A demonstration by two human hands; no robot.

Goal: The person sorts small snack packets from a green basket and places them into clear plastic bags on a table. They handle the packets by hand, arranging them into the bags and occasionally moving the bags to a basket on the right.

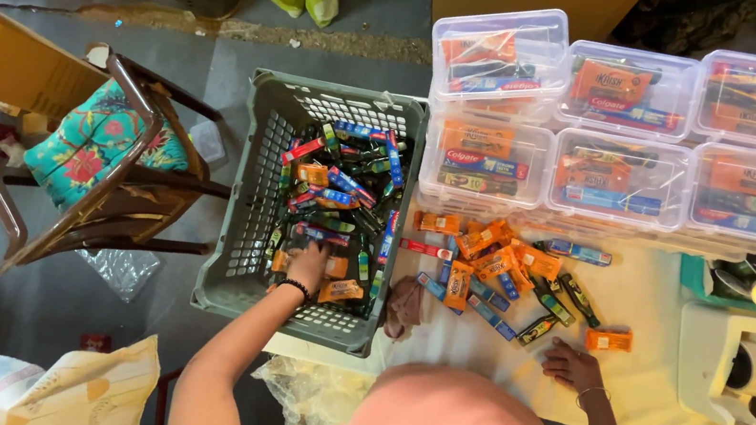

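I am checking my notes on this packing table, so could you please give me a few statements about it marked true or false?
1. The left hand reaches into the grey crate. True.
2. The right hand holds a clear lidded box. False: it rests flat on the white tablecloth.
3. Six clear lidded boxes sit in two rows. True.
4. The crate is empty. False: it holds many small packets.
5. Loose packets lie on the cloth. True.

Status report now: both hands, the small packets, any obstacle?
Left hand down in grey crate, on the small packets. Right hand flat on table, beside loose packets. Nothing blocking.
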